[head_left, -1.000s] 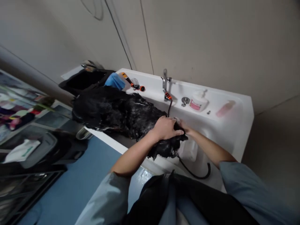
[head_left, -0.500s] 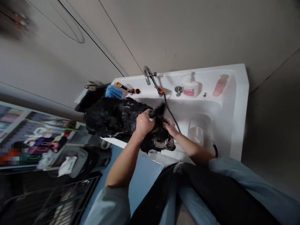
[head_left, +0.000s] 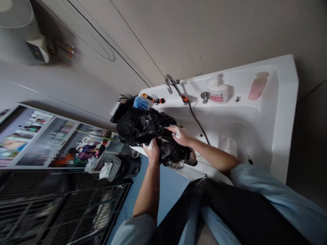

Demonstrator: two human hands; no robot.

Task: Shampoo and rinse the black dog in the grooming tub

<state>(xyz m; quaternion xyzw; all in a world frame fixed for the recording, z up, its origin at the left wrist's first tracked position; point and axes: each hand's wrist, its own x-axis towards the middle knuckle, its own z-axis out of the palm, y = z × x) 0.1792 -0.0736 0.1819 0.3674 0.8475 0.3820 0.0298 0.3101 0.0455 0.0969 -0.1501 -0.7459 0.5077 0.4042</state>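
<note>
Lathering wet black dog (head_left: 143, 127) in tub (head_left: 276, 112): our left hand (head_left: 151, 149) cups flank, right hand (head_left: 178, 133) flat, open on neck. Risk: soapy coat slips, dog bolts over rim.

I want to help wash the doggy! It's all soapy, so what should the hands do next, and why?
Probably keep rubbing, moving toward the back end. Both the left hand and right hand lie on the black dog near its head, and the suds look thin farther back.

A wet, soapy black dog (head_left: 143, 127) stands in the white tub, head seemingly lowered.
</note>
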